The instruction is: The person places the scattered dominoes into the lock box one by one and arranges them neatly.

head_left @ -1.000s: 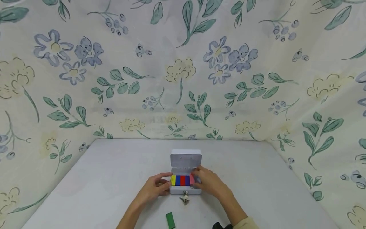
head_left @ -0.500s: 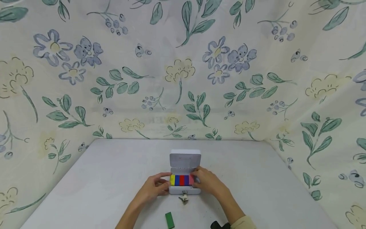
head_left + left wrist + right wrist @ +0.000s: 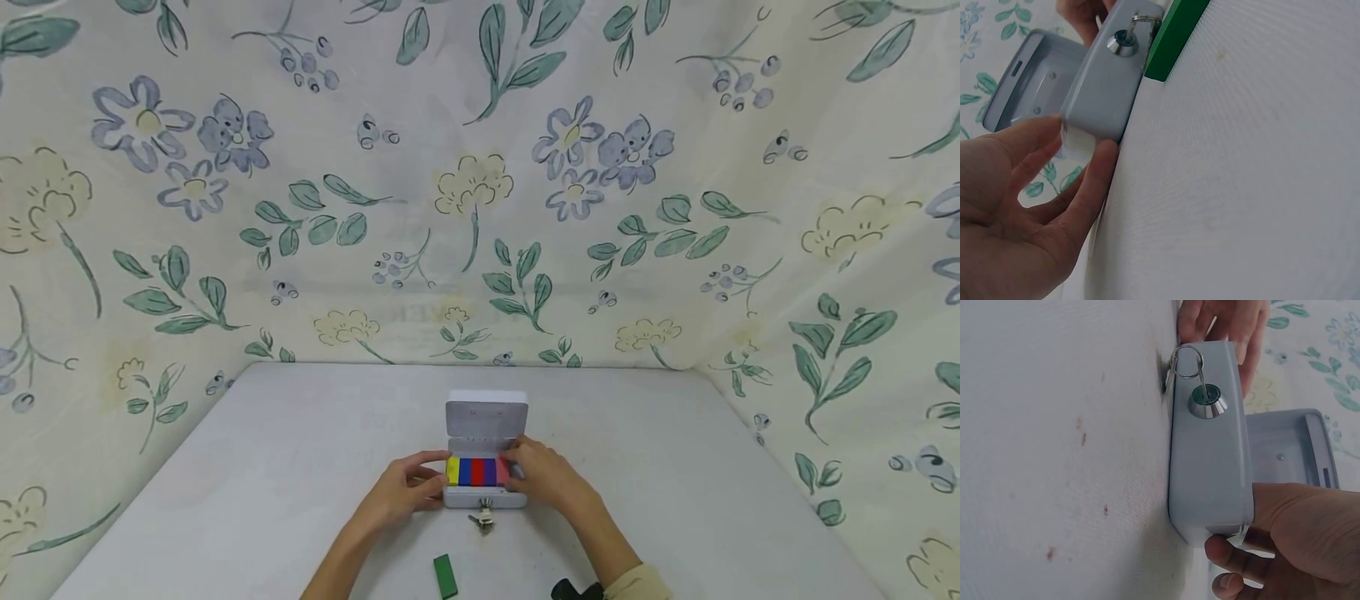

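A small light-grey metal lock box (image 3: 485, 499) stands on the table with its lid (image 3: 487, 417) raised. Inside, a row of coloured blocks shows yellow (image 3: 453, 471), blue, red (image 3: 477, 472), dark blue and, at the right end, a pink block (image 3: 502, 472). My left hand (image 3: 401, 489) holds the box's left end, fingers spread along its edge and side. My right hand (image 3: 551, 473) reaches over the right wall, finger and thumb at the pink block; its other fingers (image 3: 1222, 553) hang by the box's outer corner. Their inner contact is hidden.
Keys on a ring (image 3: 1186, 361) hang from the lock (image 3: 1207, 401) at the box's front. A green block (image 3: 445, 577) lies on the white table (image 3: 300, 425) nearer to me. A black object (image 3: 576, 590) shows beside the right sleeve (image 3: 637, 582). Floral cloth (image 3: 480, 208) surrounds the table.
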The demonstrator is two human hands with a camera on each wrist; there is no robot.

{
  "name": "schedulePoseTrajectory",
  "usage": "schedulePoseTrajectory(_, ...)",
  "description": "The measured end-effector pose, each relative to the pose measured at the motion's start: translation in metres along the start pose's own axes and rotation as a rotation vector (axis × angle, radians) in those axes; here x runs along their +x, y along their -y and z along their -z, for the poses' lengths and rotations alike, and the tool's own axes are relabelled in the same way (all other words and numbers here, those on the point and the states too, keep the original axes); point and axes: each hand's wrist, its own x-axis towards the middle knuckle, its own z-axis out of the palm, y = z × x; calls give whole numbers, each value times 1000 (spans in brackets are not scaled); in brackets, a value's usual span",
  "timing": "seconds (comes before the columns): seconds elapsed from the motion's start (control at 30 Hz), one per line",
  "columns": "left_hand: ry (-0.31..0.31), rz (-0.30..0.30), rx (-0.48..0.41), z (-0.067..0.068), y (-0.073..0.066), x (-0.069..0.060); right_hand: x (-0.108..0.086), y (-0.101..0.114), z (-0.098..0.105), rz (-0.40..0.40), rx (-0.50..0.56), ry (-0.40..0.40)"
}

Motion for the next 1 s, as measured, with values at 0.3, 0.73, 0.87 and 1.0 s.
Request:
schedulePoseTrajectory(0.3,-3,5,3,2,3,1,2,3,-2,6,-45,-6)
schedulePoseTrajectory(0.73,-8,5,0,1,-3,2,3,-4,0,17,-19,-54)
schedulePoseTrajectory(0.87,-3,7,-2,1,-2,1,1,-3,2,36,-27,-81)
schedulePoseTrajectory(1.0,1,-2,2,2,-1,0,-1,-3,5,54,-16,-129)
